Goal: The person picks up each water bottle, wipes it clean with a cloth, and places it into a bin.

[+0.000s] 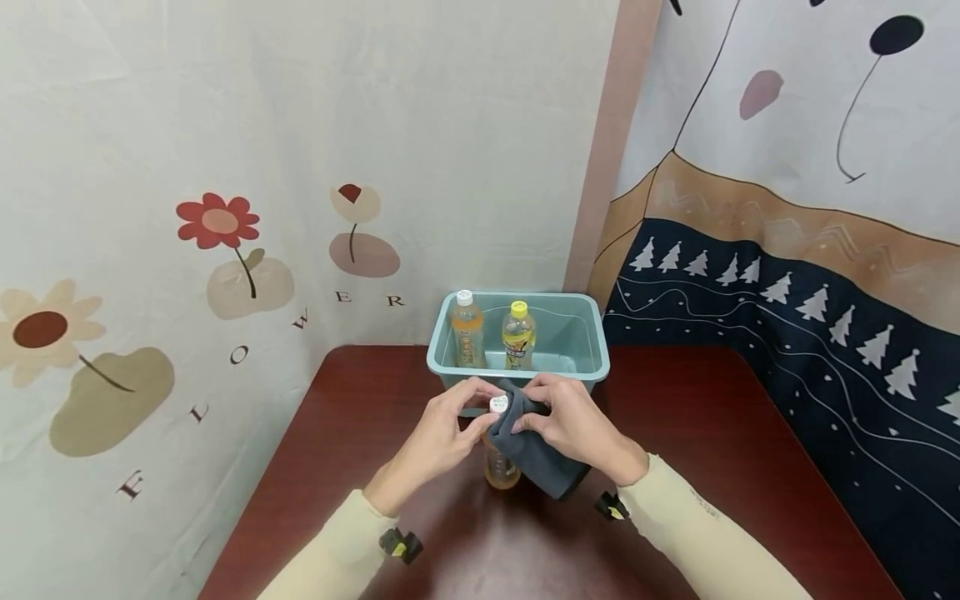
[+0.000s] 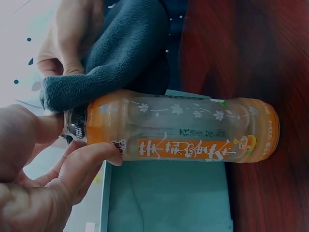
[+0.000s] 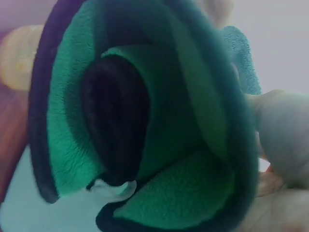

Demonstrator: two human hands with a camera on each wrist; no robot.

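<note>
Between the two hands a tea bottle with a white cap stands upright at the front of the bin. An orange label shows on it in the left wrist view. My left hand pinches the bottle by its neck, just under the cap. My right hand grips a dark grey cloth and presses its folded edge against the neck and cap. Most of the cloth hangs down beside the bottle. The right wrist view is largely filled by the folded cloth, which looks green there.
Behind the hands a light blue bin stands on the dark red table. Inside it are a white-capped bottle and a yellow-capped bottle. Printed curtains hang behind and beside the table.
</note>
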